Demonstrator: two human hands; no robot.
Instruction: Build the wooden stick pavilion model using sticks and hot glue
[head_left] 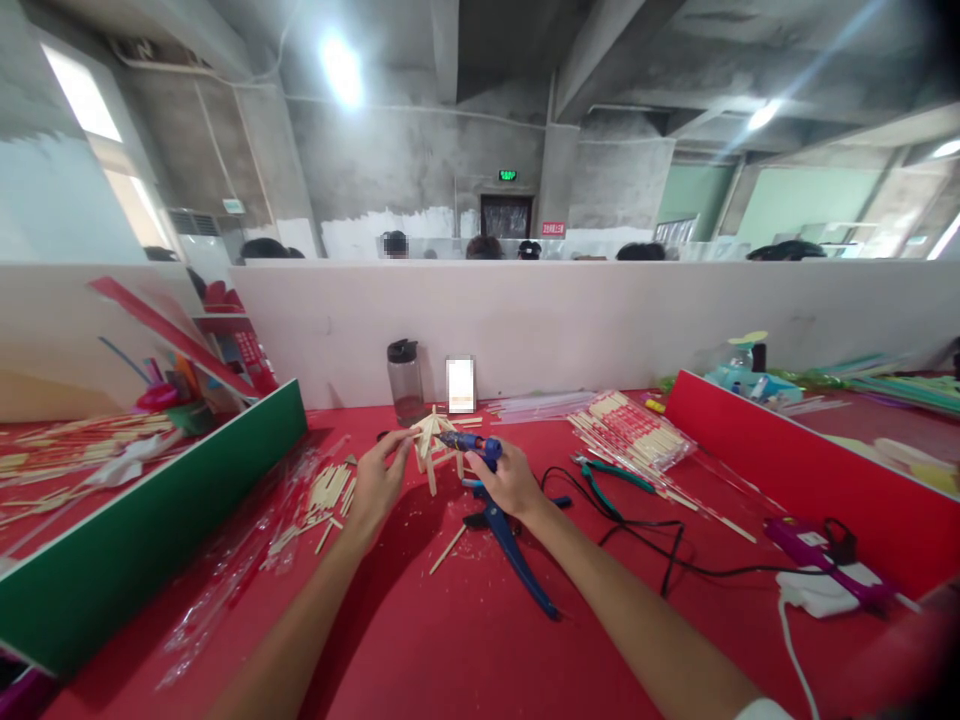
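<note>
A small model built of wooden sticks (430,438), with a peaked top and stick legs, stands on the red table. My left hand (381,485) is at its left side, fingertips closed on the edge of its top. My right hand (514,482) is wrapped round a blue hot glue gun (474,443). The gun's nozzle points left and meets or nearly meets the sloping sticks; exact contact is too small to tell. Below my right hand lies a blue-handled cutting tool (517,560), partly hidden. A loose stick (448,550) lies in front of the model.
Cut sticks (330,492) lie left, beside clear plastic wrappers (240,560). Packed sticks (634,435), green-handled pliers (611,482) and a black cord (705,568) lie right. A bottle (406,385) and phone (460,385) stand behind. Green (165,525) and red (810,455) boards flank the space.
</note>
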